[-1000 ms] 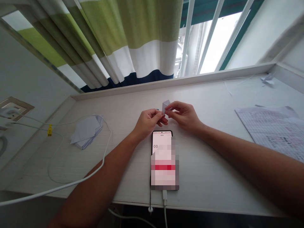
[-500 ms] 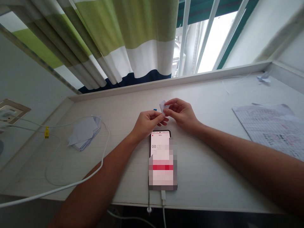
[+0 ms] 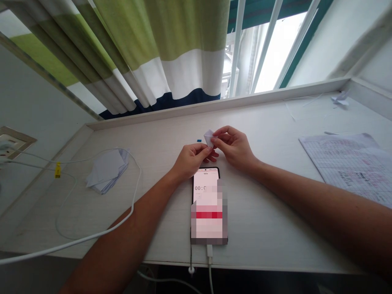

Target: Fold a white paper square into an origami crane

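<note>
Small white folded paper (image 3: pixel 208 137), pinched by L hand (image 3: pixel 190 159) & R hand (image 3: pixel 235 147) over pale wood-look desk (image 3: pixel 260 228), prob. v. light, thin & easily creased, best held by folded edges

We've got a little folded piece (image 3: pixel 208 138) of plain white paper here, matt and creased. The stacked sheets (image 3: pixel 107 169) look like the same sort of flat, dull paper, and the ruled pages (image 3: pixel 346 163) seem thin and matt too. Desk (image 3: pixel 266 228) reads to us as whitewashed wood or laminate, smooth with fine streaky grain. Our phone (image 3: pixel 202 198) has a smooth glassy front, the charging cable (image 3: pixel 210 273) is smooth white plastic, and the curtain (image 3: pixel 180 36) is matt woven cloth.
</note>
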A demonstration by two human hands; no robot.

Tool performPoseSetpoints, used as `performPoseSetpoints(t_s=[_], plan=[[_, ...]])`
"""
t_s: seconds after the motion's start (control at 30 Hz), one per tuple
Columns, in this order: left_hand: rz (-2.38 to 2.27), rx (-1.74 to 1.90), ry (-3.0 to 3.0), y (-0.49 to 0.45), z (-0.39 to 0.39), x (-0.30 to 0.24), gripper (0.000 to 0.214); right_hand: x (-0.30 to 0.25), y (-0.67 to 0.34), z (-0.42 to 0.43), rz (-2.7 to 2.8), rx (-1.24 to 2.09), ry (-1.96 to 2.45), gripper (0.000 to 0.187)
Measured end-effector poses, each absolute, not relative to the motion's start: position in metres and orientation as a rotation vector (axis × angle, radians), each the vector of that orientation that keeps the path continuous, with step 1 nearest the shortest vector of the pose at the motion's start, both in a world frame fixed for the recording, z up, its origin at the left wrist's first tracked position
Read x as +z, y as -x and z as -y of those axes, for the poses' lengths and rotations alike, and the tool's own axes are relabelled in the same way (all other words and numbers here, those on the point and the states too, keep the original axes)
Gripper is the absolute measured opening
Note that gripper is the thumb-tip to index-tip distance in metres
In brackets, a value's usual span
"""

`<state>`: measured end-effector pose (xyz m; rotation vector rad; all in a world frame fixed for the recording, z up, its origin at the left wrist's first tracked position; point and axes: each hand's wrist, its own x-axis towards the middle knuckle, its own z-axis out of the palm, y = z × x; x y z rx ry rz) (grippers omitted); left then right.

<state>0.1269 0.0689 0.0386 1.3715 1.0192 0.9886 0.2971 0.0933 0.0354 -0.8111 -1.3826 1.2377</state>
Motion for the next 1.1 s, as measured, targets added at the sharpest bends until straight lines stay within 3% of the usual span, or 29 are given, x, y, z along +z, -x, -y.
performPoseSetpoints(t_s=[0.4, 1.1], plan=[[-1.119, 1.339, -1.519, -0.1207, -0.0765, 0.0350, 0.028, 0.0385, -0.2985, -0.0900, 1.385, 1.296, 0.783, 0.048], [-1.049, 1.385, -1.470, -0.1219, -0.0749, 0.0372, 0.025, 0.0344, -0.2972, -0.0932, 1.299, 1.365, 0.724, 0.037]])
